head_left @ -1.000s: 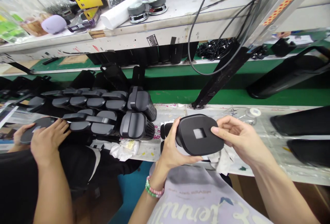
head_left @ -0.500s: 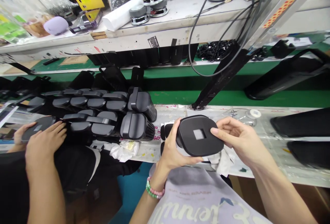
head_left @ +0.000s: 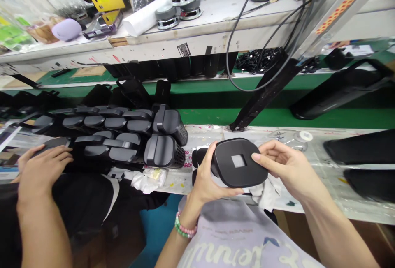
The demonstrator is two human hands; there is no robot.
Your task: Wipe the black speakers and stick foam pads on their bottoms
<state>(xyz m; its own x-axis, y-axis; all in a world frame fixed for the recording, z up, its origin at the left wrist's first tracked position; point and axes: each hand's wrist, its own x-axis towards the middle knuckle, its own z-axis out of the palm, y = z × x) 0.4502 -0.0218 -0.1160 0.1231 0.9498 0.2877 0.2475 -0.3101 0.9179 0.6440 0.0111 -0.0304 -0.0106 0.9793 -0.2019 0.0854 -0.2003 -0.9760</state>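
Observation:
A flat black rounded panel (head_left: pixel 228 173) with a pale square (head_left: pixel 238 160) near its middle is tilted toward me. My left hand (head_left: pixel 206 177) wraps around its left side and lower edge. At the right edge, my right hand (head_left: pixel 279 163) pinches it, the thumb lying on the face; fingers behind are partly hidden. Whether a larger body is joined beneath the panel, I cannot tell. Dark rounded parts (head_left: pixel 200 155) show just behind my left hand, and a white cloth (head_left: pixel 267 192) lies below the panel on the bench.
Several black speaker-like units with handles (head_left: pixel 160 151) stand in rows on the left. A co-worker's hands (head_left: pixel 46 163) hold a dark part at far left. A clear bottle (head_left: pixel 293 138) lies behind my right hand. Black cases (head_left: pixel 359 146) lie right; a cable (head_left: pixel 230 54) hangs ahead.
My hands and the panel stay almost still. At the left, the co-worker's hands and the dark part have shifted slightly left.

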